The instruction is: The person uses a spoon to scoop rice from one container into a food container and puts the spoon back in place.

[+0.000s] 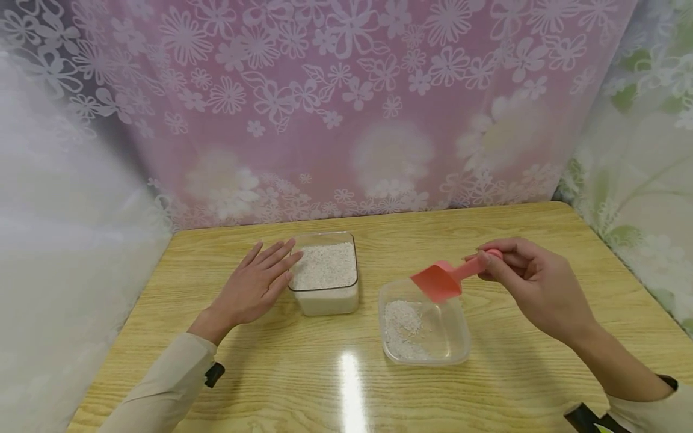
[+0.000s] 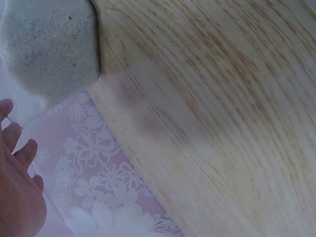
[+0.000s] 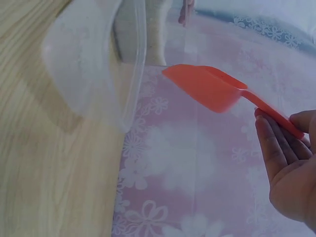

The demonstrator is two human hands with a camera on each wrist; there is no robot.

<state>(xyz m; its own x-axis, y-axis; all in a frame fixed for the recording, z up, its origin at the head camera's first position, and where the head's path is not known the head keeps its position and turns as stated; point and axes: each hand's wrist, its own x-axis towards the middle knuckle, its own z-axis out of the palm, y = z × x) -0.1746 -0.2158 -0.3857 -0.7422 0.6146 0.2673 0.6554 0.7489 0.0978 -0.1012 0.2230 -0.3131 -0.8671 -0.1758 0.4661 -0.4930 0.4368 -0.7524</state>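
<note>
My right hand (image 1: 547,288) pinches the handle of a small red scoop (image 1: 440,281) between thumb and fingers. The scoop's bowl overlaps the far right of a shallow clear plastic container (image 1: 452,352) in the head view; in the right wrist view the scoop (image 3: 207,89) is above the rim. White rice (image 1: 403,328) lies mostly on the container's left side. To its left stands a deeper clear square container (image 1: 330,305), filled high with rice (image 1: 325,266). My left hand (image 1: 254,285) rests with extended fingers at that container's left rim.
Both containers stand on a wood-grain table (image 1: 260,385). A pink flowered curtain (image 1: 325,120) hangs behind its far edge, with pale sheets (image 1: 65,240) at both sides. Black wrist straps (image 1: 215,374) show at both sleeves.
</note>
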